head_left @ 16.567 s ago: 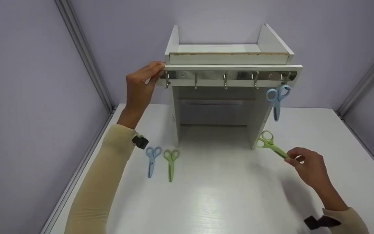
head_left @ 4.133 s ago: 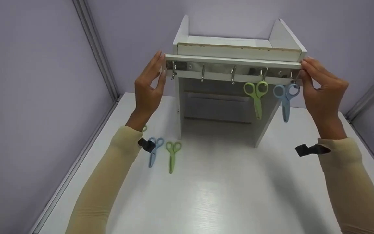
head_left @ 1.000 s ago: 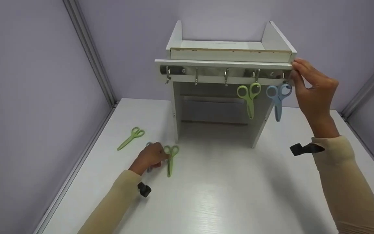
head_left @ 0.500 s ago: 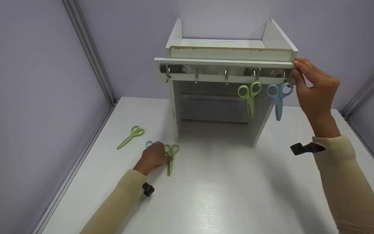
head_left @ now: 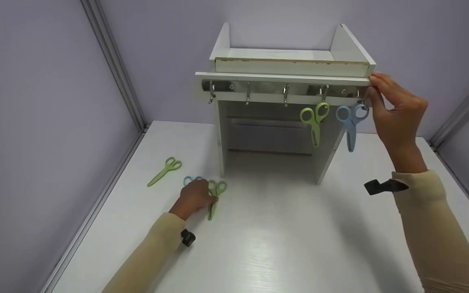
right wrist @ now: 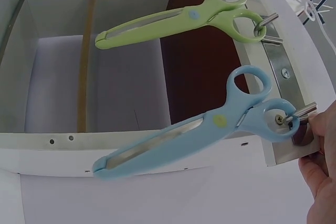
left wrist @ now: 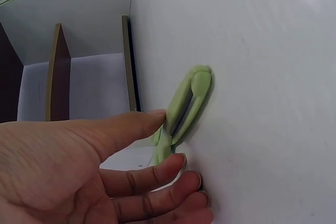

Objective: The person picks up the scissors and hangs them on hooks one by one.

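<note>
My left hand point(head_left: 206, 194) is low on the table, thumb and fingers pinching a green scissors point(head_left: 214, 199) near its handles. The left wrist view shows the thumb and curled fingers of that hand point(left wrist: 170, 140) closing on the green scissors point(left wrist: 186, 106). A blue scissors point(head_left: 189, 180) lies partly hidden behind the hand. My right hand point(head_left: 372, 87) pinches the right end of the hook rail point(head_left: 267, 87) on a white shelf unit point(head_left: 291, 67). Beside it hang a blue scissors point(right wrist: 210, 129) and a green scissors point(right wrist: 178, 22), each on a hook.
Another green scissors point(head_left: 164, 171) lies on the white table point(head_left: 283, 244) to the left. Three hooks on the rail's left side are bare. Lilac walls with metal posts close in the table on both sides and behind.
My left hand has closed on the green scissors on the table and turned it slightly, its tip swinging left. The right hand has stayed at the rail's end.
</note>
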